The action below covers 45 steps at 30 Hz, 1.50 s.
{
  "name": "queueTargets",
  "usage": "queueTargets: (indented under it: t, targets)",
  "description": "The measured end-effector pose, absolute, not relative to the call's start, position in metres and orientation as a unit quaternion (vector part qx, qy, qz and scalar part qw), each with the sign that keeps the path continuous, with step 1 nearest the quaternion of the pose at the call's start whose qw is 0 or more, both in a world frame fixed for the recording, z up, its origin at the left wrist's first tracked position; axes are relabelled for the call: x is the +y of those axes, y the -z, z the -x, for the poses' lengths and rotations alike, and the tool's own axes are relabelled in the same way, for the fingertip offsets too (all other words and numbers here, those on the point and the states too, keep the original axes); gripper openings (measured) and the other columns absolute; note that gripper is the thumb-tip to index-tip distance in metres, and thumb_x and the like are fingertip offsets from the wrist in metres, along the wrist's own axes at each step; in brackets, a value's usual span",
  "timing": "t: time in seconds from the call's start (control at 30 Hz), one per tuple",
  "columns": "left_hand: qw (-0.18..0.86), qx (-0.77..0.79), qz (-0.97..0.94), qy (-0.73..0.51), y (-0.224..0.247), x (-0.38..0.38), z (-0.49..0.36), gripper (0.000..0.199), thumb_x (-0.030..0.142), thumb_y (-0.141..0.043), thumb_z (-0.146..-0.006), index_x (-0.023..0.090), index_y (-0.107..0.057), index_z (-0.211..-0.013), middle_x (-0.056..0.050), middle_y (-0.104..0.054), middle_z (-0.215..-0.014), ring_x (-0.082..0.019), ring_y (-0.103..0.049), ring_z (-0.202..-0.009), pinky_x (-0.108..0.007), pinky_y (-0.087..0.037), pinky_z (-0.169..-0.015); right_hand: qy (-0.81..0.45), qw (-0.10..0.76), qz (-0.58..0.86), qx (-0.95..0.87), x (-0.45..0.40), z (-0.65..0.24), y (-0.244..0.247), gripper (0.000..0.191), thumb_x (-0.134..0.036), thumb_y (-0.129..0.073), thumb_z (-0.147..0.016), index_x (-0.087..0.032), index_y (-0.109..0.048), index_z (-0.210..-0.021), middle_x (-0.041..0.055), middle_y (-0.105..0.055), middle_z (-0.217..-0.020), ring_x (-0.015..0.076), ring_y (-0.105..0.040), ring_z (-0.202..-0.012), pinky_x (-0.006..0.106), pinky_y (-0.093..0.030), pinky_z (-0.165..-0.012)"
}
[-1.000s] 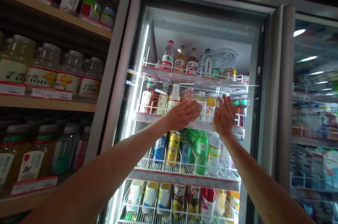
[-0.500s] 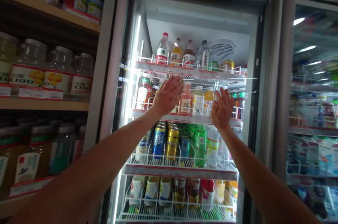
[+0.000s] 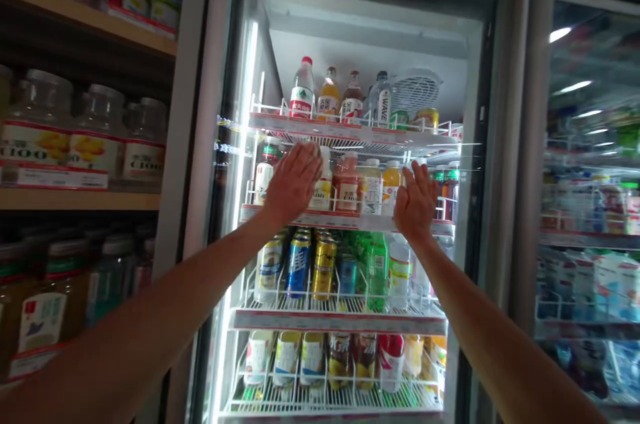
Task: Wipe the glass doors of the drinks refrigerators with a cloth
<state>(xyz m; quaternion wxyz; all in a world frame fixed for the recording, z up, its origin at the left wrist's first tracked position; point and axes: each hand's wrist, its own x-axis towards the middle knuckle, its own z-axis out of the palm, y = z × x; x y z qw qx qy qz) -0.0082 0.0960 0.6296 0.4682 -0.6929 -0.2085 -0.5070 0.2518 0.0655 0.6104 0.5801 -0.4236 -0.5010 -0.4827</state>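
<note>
Both my arms reach forward to the glass door (image 3: 370, 31) of a lit drinks fridge. My left hand (image 3: 294, 179) lies flat with its fingers stretched up and to the right, in front of the second shelf's left half. It covers part of the bottles there. Whether anything thin lies under its palm is hidden. My right hand (image 3: 416, 203) is raised with fingers extended, near an orange juice bottle (image 3: 391, 184) on that shelf's right side. Both hands seem to touch the glass. Neither visibly holds anything.
Inside stand a red-capped water bottle (image 3: 302, 91), a blue can (image 3: 299, 265), a gold can (image 3: 324, 267) and a green bottle (image 3: 377, 271). Wooden shelves (image 3: 75, 199) of bottled drinks are on the left. Another glass-fronted fridge (image 3: 590, 197) stands right, past the metal door frame (image 3: 525, 144).
My left hand has slid left across the glass, uncovering a pale bottle on the second shelf. My right hand stays nearly in place against the fridge. The view has shifted slightly.
</note>
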Motion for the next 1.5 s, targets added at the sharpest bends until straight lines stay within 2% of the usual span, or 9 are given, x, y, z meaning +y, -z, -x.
queueTargets:
  t: [0.17, 0.33, 0.53, 0.73, 0.9, 1.1, 1.2, 1.3, 1.5]
  targets:
    - [0.54, -0.066, 0.775, 0.322, -0.59, 0.089, 0.015, 0.044, 0.016, -0.041, -0.087, 0.02, -0.042, -0.131, -0.003, -0.041, -0.142, -0.019, -0.019, -0.139, -0.038, -0.026, -0.113, 0.488, 0.582, 0.421, -0.496, 0.066, -0.252, -0.61, 0.045, -0.03, -0.029, -0.089, -0.018, -0.052, -0.125, 0.0086, -0.049, -0.137, 0.0215, -0.035, -0.134, 0.045, -0.025, -0.109]
    - [0.492, -0.203, 0.694, 0.486, -0.605, 0.094, 0.035, 0.045, 0.019, -0.04, -0.089, 0.016, -0.037, -0.134, -0.011, -0.036, -0.145, -0.023, -0.016, -0.14, -0.046, -0.028, -0.111, 0.485, 0.585, 0.418, -0.499, 0.065, -0.252, -0.61, 0.044, -0.029, -0.031, -0.088, -0.017, -0.052, -0.125, 0.0101, -0.049, -0.136, 0.0222, -0.035, -0.134, 0.047, -0.025, -0.108]
    - [0.527, -0.106, 0.765, 0.355, -0.588, 0.089, 0.041, 0.046, 0.017, -0.043, -0.087, 0.02, -0.04, -0.132, -0.005, -0.04, -0.143, -0.02, -0.017, -0.14, -0.04, -0.028, -0.112, 0.486, 0.585, 0.417, -0.498, 0.066, -0.252, -0.61, 0.044, -0.03, -0.031, -0.088, -0.017, -0.053, -0.124, 0.0109, -0.05, -0.136, 0.0228, -0.036, -0.133, 0.048, -0.027, -0.107]
    - [0.477, -0.241, 0.66, 0.528, -0.595, 0.097, 0.062, 0.052, 0.017, -0.041, -0.088, 0.021, -0.032, -0.138, -0.007, -0.026, -0.15, -0.022, -0.013, -0.141, -0.045, -0.028, -0.112, 0.486, 0.584, 0.42, -0.496, 0.065, -0.251, -0.61, 0.045, -0.03, -0.03, -0.088, -0.017, -0.053, -0.125, 0.0107, -0.049, -0.136, 0.0234, -0.035, -0.134, 0.048, -0.028, -0.107]
    - [0.534, -0.132, 0.751, 0.365, -0.566, 0.091, 0.06, 0.049, 0.017, -0.043, -0.087, 0.022, -0.037, -0.135, -0.003, -0.038, -0.144, -0.02, -0.017, -0.14, -0.04, -0.027, -0.113, 0.484, 0.582, 0.425, -0.496, 0.063, -0.25, -0.61, 0.045, -0.031, -0.031, -0.088, -0.017, -0.053, -0.124, 0.0108, -0.049, -0.136, 0.0239, -0.036, -0.133, 0.048, -0.029, -0.106]
    - [0.486, -0.261, 0.636, 0.539, -0.583, 0.098, 0.09, 0.049, 0.02, -0.042, -0.088, 0.021, -0.034, -0.137, -0.009, -0.028, -0.149, -0.023, -0.015, -0.14, -0.044, -0.029, -0.111, 0.479, 0.582, 0.428, -0.499, 0.063, -0.251, -0.609, 0.045, -0.032, -0.032, -0.088, -0.017, -0.052, -0.125, 0.0106, -0.048, -0.138, 0.0232, -0.034, -0.134, 0.048, -0.027, -0.107]
    - [0.502, -0.2, 0.695, 0.475, -0.57, 0.094, 0.087, 0.055, 0.016, -0.042, -0.087, 0.023, -0.029, -0.14, -0.006, -0.026, -0.15, -0.022, -0.014, -0.14, -0.042, -0.029, -0.112, 0.474, 0.581, 0.43, -0.502, 0.063, -0.251, -0.609, 0.045, -0.032, -0.032, -0.088, -0.017, -0.051, -0.126, 0.0101, -0.047, -0.138, 0.0229, -0.034, -0.134, 0.049, -0.026, -0.108]
    - [0.521, -0.137, 0.754, 0.377, -0.558, 0.09, 0.082, 0.054, 0.016, -0.043, -0.086, 0.024, -0.032, -0.138, -0.004, -0.035, -0.146, -0.02, -0.018, -0.14, -0.04, -0.028, -0.112, 0.471, 0.583, 0.428, -0.505, 0.062, -0.251, -0.609, 0.045, -0.031, -0.032, -0.088, -0.017, -0.051, -0.126, 0.0105, -0.047, -0.138, 0.0231, -0.034, -0.134, 0.049, -0.027, -0.107]
    - [0.467, -0.24, 0.687, 0.502, -0.566, 0.091, 0.086, 0.05, 0.018, -0.042, -0.088, 0.021, -0.032, -0.137, -0.009, -0.03, -0.148, -0.023, -0.014, -0.14, -0.045, -0.029, -0.111, 0.47, 0.587, 0.425, -0.504, 0.063, -0.251, -0.609, 0.045, -0.031, -0.032, -0.087, -0.018, -0.051, -0.126, 0.0102, -0.047, -0.138, 0.0241, -0.035, -0.134, 0.05, -0.026, -0.107]
